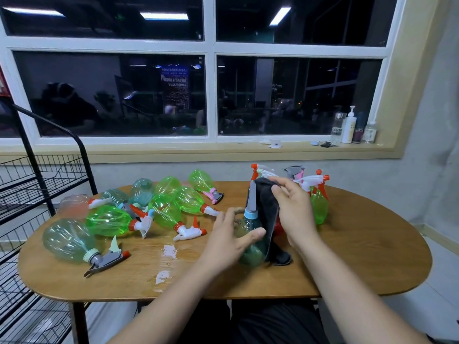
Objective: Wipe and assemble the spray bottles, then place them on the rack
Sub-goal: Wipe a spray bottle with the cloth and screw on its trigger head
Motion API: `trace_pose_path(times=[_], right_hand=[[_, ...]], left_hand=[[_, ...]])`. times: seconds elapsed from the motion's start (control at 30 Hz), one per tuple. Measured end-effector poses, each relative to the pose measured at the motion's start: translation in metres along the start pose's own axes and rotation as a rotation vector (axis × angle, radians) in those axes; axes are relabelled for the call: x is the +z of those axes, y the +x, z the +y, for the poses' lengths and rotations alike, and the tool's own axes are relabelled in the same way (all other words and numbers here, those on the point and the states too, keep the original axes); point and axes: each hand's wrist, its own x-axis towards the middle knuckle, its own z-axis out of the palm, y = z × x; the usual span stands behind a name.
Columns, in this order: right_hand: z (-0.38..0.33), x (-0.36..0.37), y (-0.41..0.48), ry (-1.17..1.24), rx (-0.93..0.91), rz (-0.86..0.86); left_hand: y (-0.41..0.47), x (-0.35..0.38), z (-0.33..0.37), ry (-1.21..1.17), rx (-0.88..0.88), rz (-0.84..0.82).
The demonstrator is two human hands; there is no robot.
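Spray bottles (109,220) across wooden table (360,256)

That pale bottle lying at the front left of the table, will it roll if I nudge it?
Likely only a little: the pale bottle has a round body lying sideways, but its grey trigger head touches the table and should check it. It looks empty, so probably light.

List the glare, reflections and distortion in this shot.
Head view: ceiling lights and the room reflect in the dark window; wet patches on the table glint white; the wide-angle lens bows the rack and window frame; centre looks sharp.
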Motion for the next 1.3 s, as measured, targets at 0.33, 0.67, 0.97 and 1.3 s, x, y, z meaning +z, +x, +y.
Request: trace_pose_path(times=[0.33, 0.67, 0.97, 1.3], right_hand=[[0.009, -0.018, 0.014, 0.300, 0.242, 0.218], [0.017, -0.017, -0.024, 0.146, 0.122, 0.008], [0.019, -0.007, -0.062, 0.070, 0.091, -0.058], [0.016, 0.020, -0.088, -0.091, -0.023, -0.054]], left_hand=[[-0.002, -0.008, 0.000, -0.038, -0.028, -0.064], [-0.009, -0.003, -0.012, -0.058, -0.009, -0.099], [-0.010, -0.002, -0.014, -0.037, 0.064, -0.016], [-0.006, 0.007, -0.013, 0.088, 0.066, 0.118]])
